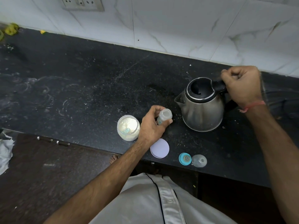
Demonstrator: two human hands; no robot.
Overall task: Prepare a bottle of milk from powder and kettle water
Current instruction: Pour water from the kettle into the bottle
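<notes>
The black counter (97,88) carries everything, and the things stand close together near its front edge, I think so that both hands can reach them without stretching. The steel kettle (201,109) is the largest; it stands on the counter with its spout turned to the left, toward the bottle, which looks ready for pouring. The right hand (242,86) is closed tightly around the black handle of the kettle. The powder jar (128,127) stands open just beside the left hand, with a small blue scoop (127,130) lying in the powder, and its round lid (159,148) lies flat in front. The left hand (152,125) wraps its curled fingers around the small bottle (164,116) and keeps it upright, mouth open, probably to steady it for the water. The teat ring (185,158) and clear cap (199,160) wait aside, touching each other.
</notes>
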